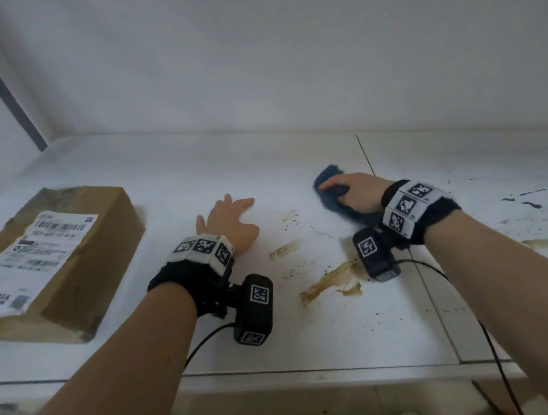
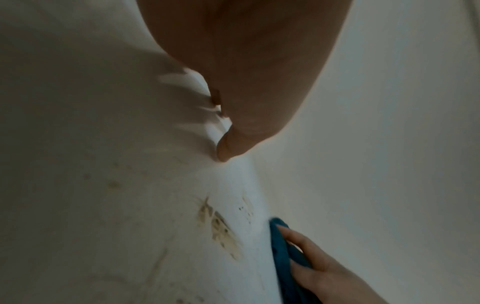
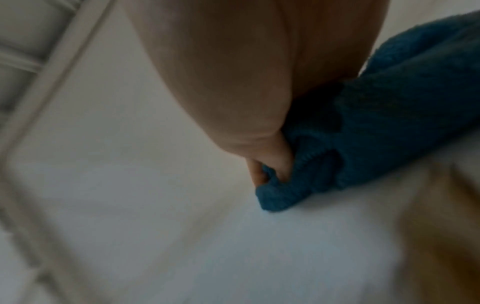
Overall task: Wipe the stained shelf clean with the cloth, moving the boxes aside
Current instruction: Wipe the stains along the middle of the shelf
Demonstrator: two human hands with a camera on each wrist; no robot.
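A white shelf (image 1: 192, 169) carries brown smears (image 1: 330, 279) and black specks near its front middle. My right hand (image 1: 353, 190) grips a bunched blue cloth (image 1: 327, 176) and presses it on the shelf behind the smears; the right wrist view shows the fingers curled into the cloth (image 3: 389, 123). My left hand (image 1: 232, 219) lies flat on the shelf with straight, spread fingers, left of the stains and holding nothing. A cardboard box (image 1: 65, 260) with a white shipping label sits at the far left. The left wrist view shows the stains (image 2: 221, 226) and cloth (image 2: 283, 257).
More black marks and a brown streak (image 1: 546, 243) cover the right shelf panel past a seam (image 1: 368, 161). The white back wall (image 1: 281, 51) stands close behind. The shelf's front edge (image 1: 286, 371) runs below my forearms.
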